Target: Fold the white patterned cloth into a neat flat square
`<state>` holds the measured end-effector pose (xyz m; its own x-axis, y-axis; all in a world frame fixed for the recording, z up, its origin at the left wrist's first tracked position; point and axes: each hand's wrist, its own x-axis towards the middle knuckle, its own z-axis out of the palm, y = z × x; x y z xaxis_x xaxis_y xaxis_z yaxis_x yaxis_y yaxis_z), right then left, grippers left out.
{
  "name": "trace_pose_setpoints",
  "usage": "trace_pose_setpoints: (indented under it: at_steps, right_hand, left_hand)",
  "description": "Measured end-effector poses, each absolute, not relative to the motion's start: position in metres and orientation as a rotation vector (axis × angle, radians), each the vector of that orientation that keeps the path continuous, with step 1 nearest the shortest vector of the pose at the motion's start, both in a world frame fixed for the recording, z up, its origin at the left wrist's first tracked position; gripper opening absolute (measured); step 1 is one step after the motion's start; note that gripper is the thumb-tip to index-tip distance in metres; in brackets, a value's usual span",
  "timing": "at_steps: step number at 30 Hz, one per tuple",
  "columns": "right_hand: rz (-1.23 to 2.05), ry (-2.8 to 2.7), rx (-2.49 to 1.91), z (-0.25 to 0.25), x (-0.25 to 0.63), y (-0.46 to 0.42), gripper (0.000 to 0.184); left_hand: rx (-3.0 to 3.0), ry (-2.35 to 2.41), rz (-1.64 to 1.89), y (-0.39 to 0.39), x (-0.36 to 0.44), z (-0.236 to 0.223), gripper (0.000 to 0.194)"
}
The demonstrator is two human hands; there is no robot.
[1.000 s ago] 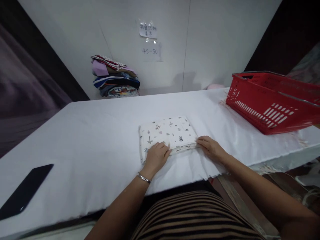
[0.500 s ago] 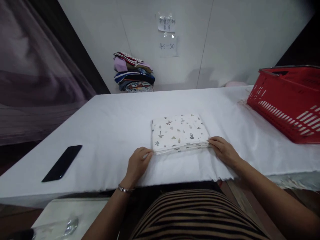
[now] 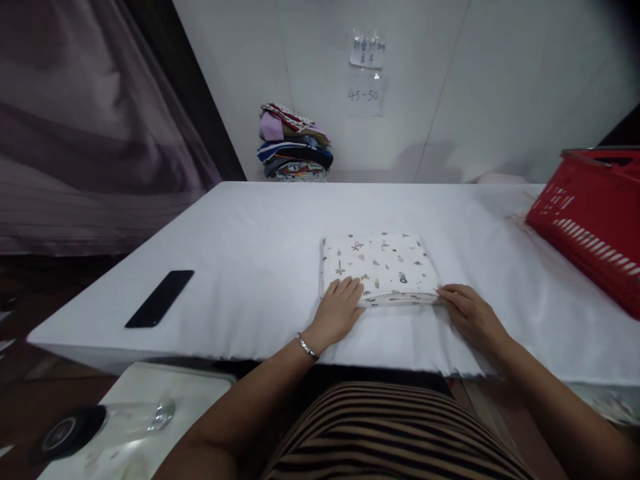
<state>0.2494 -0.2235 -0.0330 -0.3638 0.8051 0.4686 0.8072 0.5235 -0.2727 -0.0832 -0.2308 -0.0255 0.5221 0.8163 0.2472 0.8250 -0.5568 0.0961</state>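
A folded white cloth (image 3: 380,263) with small printed plants and figures lies in layers on the white-covered table (image 3: 240,267). My left hand (image 3: 340,310) rests flat over its near left corner, fingers stretched out on top and covering that corner. At the near right corner, my right hand (image 3: 470,313) pinches the cloth's edge between thumb and fingers. The near edge between the hands shows several stacked layers, bowed slightly upward.
A black phone (image 3: 160,299) lies at the table's left. The red basket (image 3: 595,220) stands at the right. Folded clothes (image 3: 295,143) are piled by the back wall. Below the left edge, a clear bottle (image 3: 133,417) lies on a white surface (image 3: 175,387).
My left hand has let go of the near left corner and now lies flat on top of the cloth. My right hand keeps its pinch. The whole view has shifted left.
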Motion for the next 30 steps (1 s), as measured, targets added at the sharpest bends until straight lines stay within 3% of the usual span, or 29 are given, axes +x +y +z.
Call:
trace_pose_setpoints:
  at_steps: [7, 15, 21, 30]
  right_hand:
    - [-0.049, -2.253, -1.155, -0.002, 0.202, -0.191, 0.034]
    - [0.062, -2.485, -1.51, -0.043, 0.201, -0.173, 0.052]
    - [0.26, -2.496, -1.552, -0.026, 0.2, -0.176, 0.053]
    - [0.198, -2.307, -1.704, -0.003, 0.162, -0.103, 0.066]
  left_hand:
    - [-2.728, -1.519, -0.457, -0.234, -0.087, -0.02, 0.043]
    - [-2.786, -1.564, -0.633, -0.239, -0.106, -0.019, 0.034]
    - [-2.642, -1.806, -0.883, -0.212, -0.111, 0.004, 0.032]
    - [-2.774, -1.631, -0.406, -0.179, -0.061, -0.006, 0.053]
